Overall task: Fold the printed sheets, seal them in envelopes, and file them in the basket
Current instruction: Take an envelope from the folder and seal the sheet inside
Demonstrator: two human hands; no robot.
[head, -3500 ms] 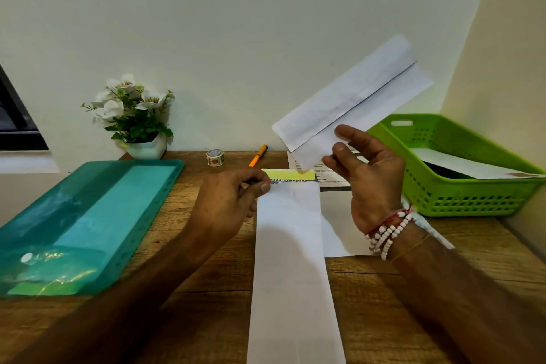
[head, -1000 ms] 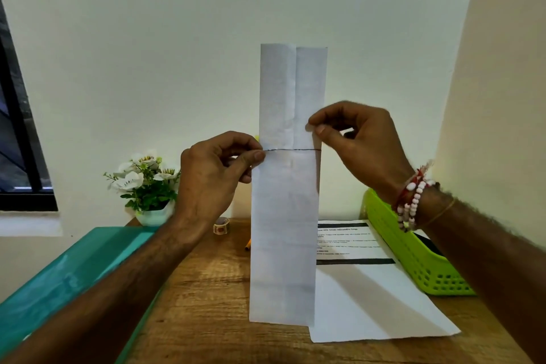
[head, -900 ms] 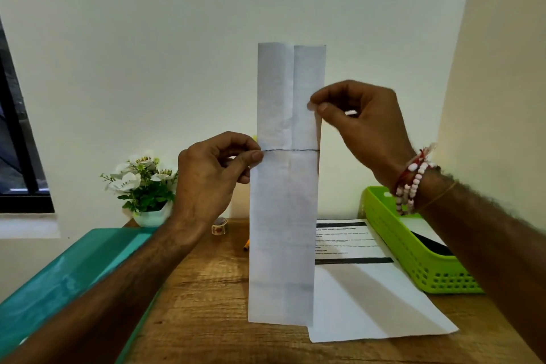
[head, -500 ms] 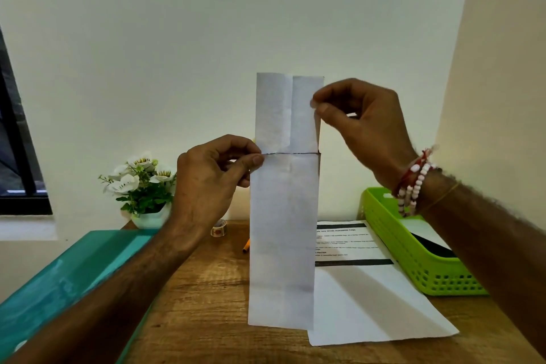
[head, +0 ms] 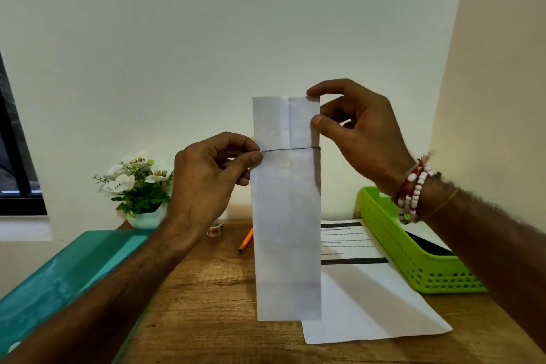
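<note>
A long white envelope (head: 288, 233) stands upright in the air over the desk, its open mouth a thin dark line across it. My left hand (head: 211, 177) pinches the envelope's left edge at that mouth. A folded sheet (head: 285, 122) sticks out above the mouth, partly inside the envelope. My right hand (head: 354, 130) grips the sheet's upper right corner between thumb and fingers. Behind the envelope a printed sheet (head: 363, 301) lies flat on the wooden desk (head: 206, 313). The green basket (head: 407, 257) sits at the right with a paper and something dark inside.
A teal plastic folder (head: 59, 284) lies at the left of the desk. Against the back wall stand a white flower pot (head: 139, 186), a small tape roll (head: 215, 227) and an orange pen (head: 246, 239). A side wall rises at the right.
The folded sheet has slid further down into the envelope, so less of it shows above the mouth. My right hand has shifted up to the sheet's top corner.
</note>
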